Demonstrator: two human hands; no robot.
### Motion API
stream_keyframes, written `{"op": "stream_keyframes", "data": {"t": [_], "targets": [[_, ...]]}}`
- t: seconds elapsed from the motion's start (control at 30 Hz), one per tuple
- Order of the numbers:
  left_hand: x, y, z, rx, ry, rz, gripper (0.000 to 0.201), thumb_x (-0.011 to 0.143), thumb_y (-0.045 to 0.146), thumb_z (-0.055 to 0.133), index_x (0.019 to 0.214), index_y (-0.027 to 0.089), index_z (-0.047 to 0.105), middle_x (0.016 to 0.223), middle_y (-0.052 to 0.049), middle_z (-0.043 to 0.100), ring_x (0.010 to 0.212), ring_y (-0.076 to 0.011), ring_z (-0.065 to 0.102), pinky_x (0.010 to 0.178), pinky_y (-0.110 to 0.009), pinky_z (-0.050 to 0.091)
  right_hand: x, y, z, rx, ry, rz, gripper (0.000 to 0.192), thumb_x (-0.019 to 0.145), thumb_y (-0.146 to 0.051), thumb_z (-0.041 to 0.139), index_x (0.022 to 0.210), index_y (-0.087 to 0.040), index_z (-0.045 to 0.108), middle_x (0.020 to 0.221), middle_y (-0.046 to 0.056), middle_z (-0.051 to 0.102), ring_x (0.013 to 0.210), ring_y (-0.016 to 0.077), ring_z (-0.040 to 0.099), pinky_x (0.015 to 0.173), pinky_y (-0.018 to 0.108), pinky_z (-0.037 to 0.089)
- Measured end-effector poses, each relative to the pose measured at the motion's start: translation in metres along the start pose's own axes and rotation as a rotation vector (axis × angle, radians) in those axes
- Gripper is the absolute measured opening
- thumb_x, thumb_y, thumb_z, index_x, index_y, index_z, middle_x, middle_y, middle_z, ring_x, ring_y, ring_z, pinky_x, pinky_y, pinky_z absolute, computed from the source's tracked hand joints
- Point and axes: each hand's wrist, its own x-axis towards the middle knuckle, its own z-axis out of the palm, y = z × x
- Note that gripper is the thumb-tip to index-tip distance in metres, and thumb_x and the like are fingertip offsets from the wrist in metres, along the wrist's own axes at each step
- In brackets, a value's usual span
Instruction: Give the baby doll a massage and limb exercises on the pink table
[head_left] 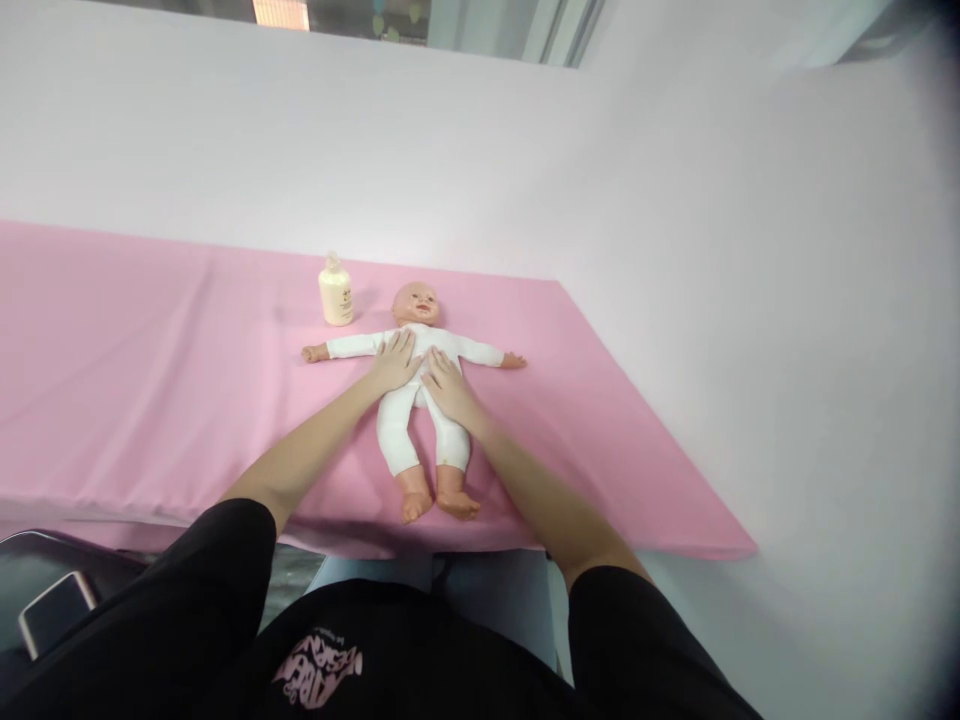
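Observation:
A baby doll (417,425) in a white bodysuit lies on its back on a pink sheet (150,380), arms spread, feet toward me. My left hand (394,362) rests flat on the doll's chest, fingers together and pointing toward its head. My right hand (447,385) lies flat on the doll's belly just beside the left one. Neither hand grips anything.
A small cream lotion bottle (335,291) stands on the sheet just left of the doll's head. A white wall rises behind and to the right. A phone (56,610) lies on a dark surface at the lower left.

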Motion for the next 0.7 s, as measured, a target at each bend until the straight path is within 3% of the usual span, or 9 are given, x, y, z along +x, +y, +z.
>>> {"op": "stream_keyframes", "data": {"t": [0.07, 0.17, 0.3, 0.43, 0.57, 0.7], "targets": [[-0.003, -0.001, 0.005, 0.015, -0.002, 0.083, 0.068, 0.111, 0.032, 0.039, 0.173, 0.007, 0.029, 0.182, -0.018, 0.022, 0.172, -0.0356, 0.018, 0.138, -0.064, 0.019, 0.005, -0.002, 0.001, -0.026, 0.026, 0.02, 0.076, 0.111, -0.042, 0.033, 0.174, -0.001, 0.024, 0.184, 0.017, 0.019, 0.174, 0.0337, 0.018, 0.143, 0.055, 0.016], [-0.003, -0.005, 0.012, 0.003, 0.032, 0.316, 0.065, 0.105, 0.023, 0.044, 0.169, 0.011, 0.042, 0.178, -0.017, 0.036, 0.169, -0.0318, 0.03, 0.138, -0.063, 0.021, 0.014, -0.003, -0.001, -0.052, 0.08, -0.032, 0.073, 0.111, -0.041, 0.035, 0.175, -0.008, 0.027, 0.184, 0.014, 0.022, 0.174, 0.0334, 0.017, 0.142, 0.057, 0.017], [0.002, -0.012, 0.02, -0.061, 0.136, 0.524, 0.055, 0.1, 0.018, 0.048, 0.152, 0.008, 0.063, 0.158, -0.02, 0.063, 0.155, -0.0296, 0.054, 0.134, -0.054, 0.038, 0.029, -0.002, -0.005, -0.058, 0.087, -0.243, 0.06, 0.111, -0.037, 0.034, 0.167, -0.023, 0.05, 0.18, 0.005, 0.038, 0.173, 0.0303, 0.024, 0.142, 0.058, 0.014], [0.005, -0.015, 0.019, -0.067, 0.143, 0.54, 0.049, 0.1, 0.017, 0.049, 0.144, 0.006, 0.07, 0.15, -0.021, 0.069, 0.148, -0.0323, 0.061, 0.128, -0.055, 0.047, 0.05, 0.0, -0.007, -0.035, 0.03, -0.254, 0.057, 0.112, -0.035, 0.031, 0.156, -0.023, 0.063, 0.171, 0.005, 0.053, 0.169, 0.0306, 0.034, 0.141, 0.059, 0.017], [0.006, -0.013, 0.011, -0.075, 0.068, 0.493, 0.049, 0.101, 0.018, 0.047, 0.143, 0.013, 0.072, 0.155, -0.013, 0.067, 0.151, -0.028, 0.058, 0.133, -0.048, 0.042, 0.064, 0.007, -0.006, -0.044, 0.053, -0.189, 0.058, 0.112, -0.037, 0.029, 0.157, -0.023, 0.063, 0.175, 0.003, 0.047, 0.17, 0.0289, 0.032, 0.14, 0.055, 0.022], [0.006, -0.012, 0.007, -0.125, 0.023, 0.424, 0.051, 0.106, 0.024, 0.038, 0.144, 0.017, 0.072, 0.156, -0.01, 0.068, 0.152, -0.0229, 0.056, 0.137, -0.042, 0.034, 0.07, 0.023, -0.002, -0.066, 0.111, -0.08, 0.06, 0.113, -0.039, 0.028, 0.166, -0.023, 0.051, 0.18, 0.005, 0.039, 0.171, 0.0285, 0.029, 0.14, 0.055, 0.023]]}}
